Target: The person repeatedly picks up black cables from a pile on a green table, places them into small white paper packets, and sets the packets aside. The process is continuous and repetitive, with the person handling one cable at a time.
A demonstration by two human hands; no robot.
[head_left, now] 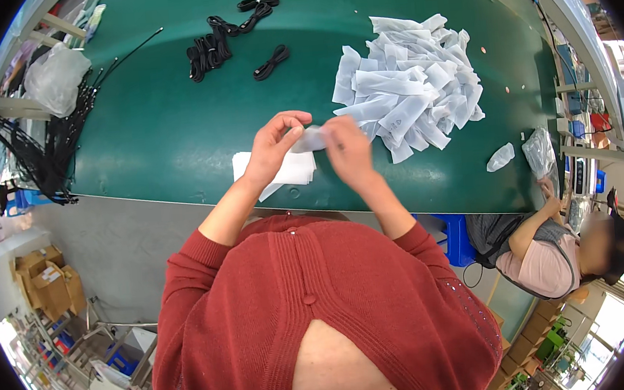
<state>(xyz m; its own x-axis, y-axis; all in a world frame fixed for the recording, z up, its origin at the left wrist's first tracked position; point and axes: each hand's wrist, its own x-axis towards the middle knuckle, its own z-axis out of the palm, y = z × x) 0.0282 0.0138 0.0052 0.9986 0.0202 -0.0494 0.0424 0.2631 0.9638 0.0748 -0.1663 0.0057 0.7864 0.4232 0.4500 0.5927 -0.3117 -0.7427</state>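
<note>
Red cardigan (pixel 223 319) fills the near side, beyond which the left hand (pixel 277 148) has its grip closed on a pouch (pixel 309 141) above the bench (pixel 161 137), the right hand's (pixel 349 148) blurred grip impossible to tell, left of heaped pouches (pixel 409 84).

The site was a workshop for light packing work; a long green worktable (pixel 175 132) carried coiled black cables (pixel 218 47), a bundle of loose black cables (pixel 66 145) and a heap of translucent white pouches (pixel 413 84); a second worker (pixel 541 261) sat alongside; brown cardboard cartons (pixel 48 285) stood on the grey floor (pixel 125 239).
</note>
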